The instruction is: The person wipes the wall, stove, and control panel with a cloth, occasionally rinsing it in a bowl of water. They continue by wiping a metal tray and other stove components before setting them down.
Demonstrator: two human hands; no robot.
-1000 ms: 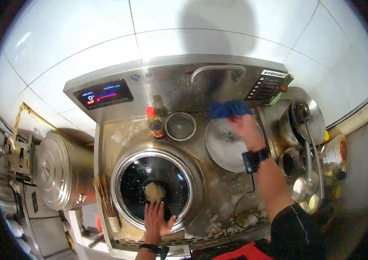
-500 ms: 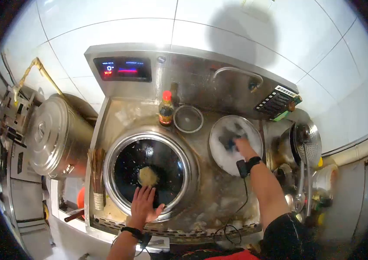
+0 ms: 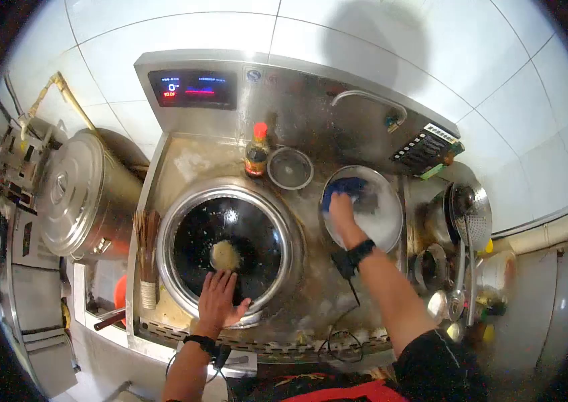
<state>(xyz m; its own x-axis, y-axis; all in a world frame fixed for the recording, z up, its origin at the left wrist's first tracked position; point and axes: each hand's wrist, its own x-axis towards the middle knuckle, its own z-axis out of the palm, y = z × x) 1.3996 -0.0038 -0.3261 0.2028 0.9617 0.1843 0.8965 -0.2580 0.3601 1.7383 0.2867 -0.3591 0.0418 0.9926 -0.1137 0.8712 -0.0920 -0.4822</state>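
Blue cloth (image 3: 351,183) is held inside the basin (image 3: 401,209), at far left, by the right hand (image 3: 341,209), its fingers apparently closed. If lifted unwrung, the worktop (image 3: 320,295) could be wetted. Its crumpled length seems pointed obliquely, toward far right. Left-hand (image 3: 215,303) fingers are spread over the wok (image 3: 257,248).

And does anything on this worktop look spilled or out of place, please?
Yes: the worktop looks wet and smeared, as if something spilled, with a pale patch at back left. A black cable from the right wristband dangles over it untidily.
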